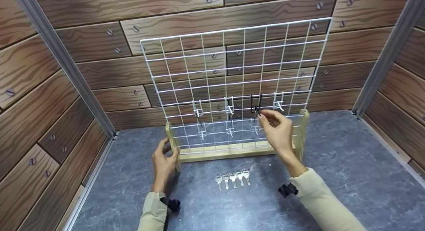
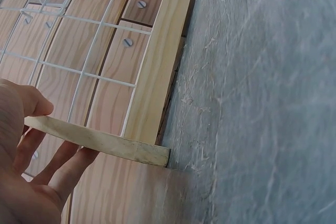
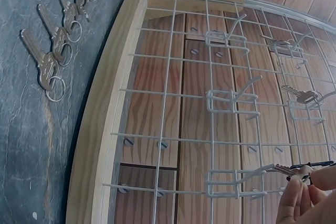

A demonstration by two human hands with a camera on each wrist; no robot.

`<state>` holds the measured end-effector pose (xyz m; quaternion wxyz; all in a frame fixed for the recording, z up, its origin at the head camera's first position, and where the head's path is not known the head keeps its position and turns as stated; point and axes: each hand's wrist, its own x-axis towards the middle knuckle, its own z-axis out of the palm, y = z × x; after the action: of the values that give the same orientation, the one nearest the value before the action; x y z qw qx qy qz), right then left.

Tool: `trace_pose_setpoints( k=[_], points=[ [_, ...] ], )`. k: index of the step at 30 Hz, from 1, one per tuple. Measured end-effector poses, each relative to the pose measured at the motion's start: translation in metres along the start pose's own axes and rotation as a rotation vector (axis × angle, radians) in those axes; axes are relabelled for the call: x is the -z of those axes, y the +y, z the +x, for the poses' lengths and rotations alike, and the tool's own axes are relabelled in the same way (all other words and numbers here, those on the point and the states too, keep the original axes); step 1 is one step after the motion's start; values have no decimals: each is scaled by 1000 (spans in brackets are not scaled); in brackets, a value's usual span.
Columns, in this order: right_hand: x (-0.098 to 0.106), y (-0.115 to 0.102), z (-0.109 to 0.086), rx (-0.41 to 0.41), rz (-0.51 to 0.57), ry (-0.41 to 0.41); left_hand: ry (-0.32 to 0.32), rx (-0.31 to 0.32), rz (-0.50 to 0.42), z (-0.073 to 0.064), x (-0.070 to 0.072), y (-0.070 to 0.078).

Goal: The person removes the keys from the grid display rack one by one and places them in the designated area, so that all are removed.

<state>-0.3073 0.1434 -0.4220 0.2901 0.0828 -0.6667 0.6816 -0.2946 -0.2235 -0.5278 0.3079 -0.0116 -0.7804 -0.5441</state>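
My left hand (image 1: 164,161) grips the wooden side upright (image 2: 100,139) of the stand, thumb on one face and fingers on the other. My right hand (image 1: 278,129) pinches a key (image 3: 287,170) by its head, right at the black hook (image 1: 255,104) on the white wire grid (image 1: 244,63). Keys hang from two white hooks to the left; one hanging key (image 3: 302,94) shows clearly in the right wrist view. Another white hook (image 1: 278,103) sits to the right of the black one, and a lower row of white hooks (image 1: 229,132) runs beneath.
Several keys with rings (image 1: 233,180) lie in a row on the grey marbled tabletop (image 1: 206,207), in front of the stand's wooden base bar (image 1: 229,154). Wood-patterned panels (image 1: 99,71) enclose the back and sides.
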Motion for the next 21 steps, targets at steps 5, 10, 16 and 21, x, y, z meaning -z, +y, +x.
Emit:
trace_pose_setpoints(
  k=[5, 10, 16, 21],
  points=[
    [-3, -1, 2, 4, -2, 6, 2, 1, -16, -1, 0, 1],
    [-5, -2, 4, 13, 5, 2, 1, 10, -7, -1, 0, 0],
    [-7, -4, 7, -2, -3, 8, 4, -1, -11, 0, -1, -1],
    [-10, -3, 8, -14, -15, 8, 13, 6, 0, -1, 0, 0]
  ],
)
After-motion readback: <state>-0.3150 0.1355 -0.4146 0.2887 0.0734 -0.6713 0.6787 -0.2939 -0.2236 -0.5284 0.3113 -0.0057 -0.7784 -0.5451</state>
